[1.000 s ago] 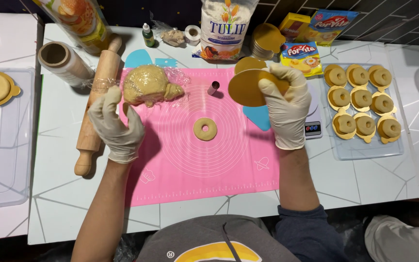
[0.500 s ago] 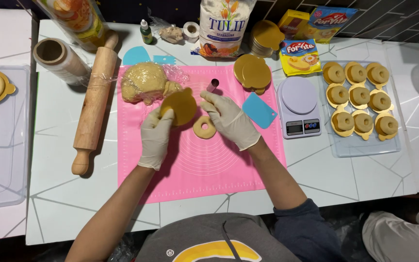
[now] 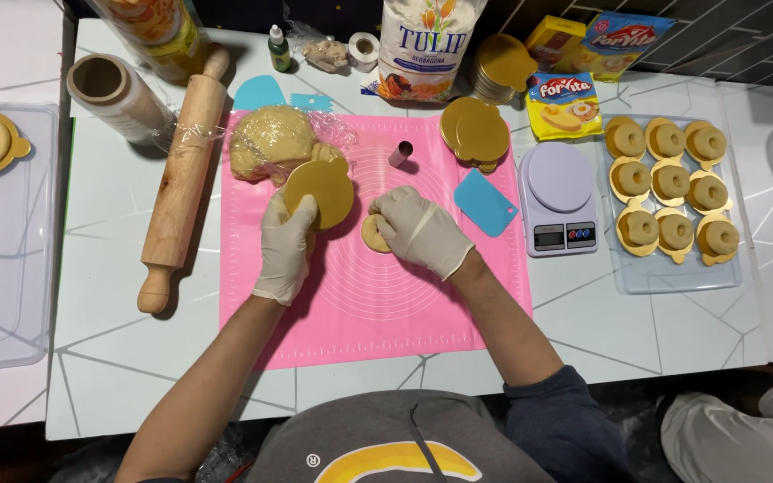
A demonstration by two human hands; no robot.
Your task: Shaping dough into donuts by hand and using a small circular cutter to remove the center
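Observation:
Both my hands wear white gloves over a pink silicone mat (image 3: 378, 304). My left hand (image 3: 286, 243) holds a round gold cardboard disc (image 3: 322, 186) by its lower edge, just above the mat. My right hand (image 3: 420, 229) covers a ring-shaped piece of dough (image 3: 372, 234) on the mat, fingers curled over it. A lump of yellow dough in plastic wrap (image 3: 272, 143) lies at the mat's far left corner. A small metal cutter (image 3: 401, 154) stands beyond my right hand.
A wooden rolling pin (image 3: 181, 179) and a roll of film (image 3: 114, 89) lie left of the mat. A stack of gold discs (image 3: 474, 132), blue scraper (image 3: 485, 202), white scale (image 3: 558, 197) and a clear tray (image 3: 673, 277) of dough rings sit right. A flour bag (image 3: 427, 40) stands behind.
My right hand carried the gold disc from the right side to the mat's centre, my left hand took it, and my right hand came down onto the dough ring.

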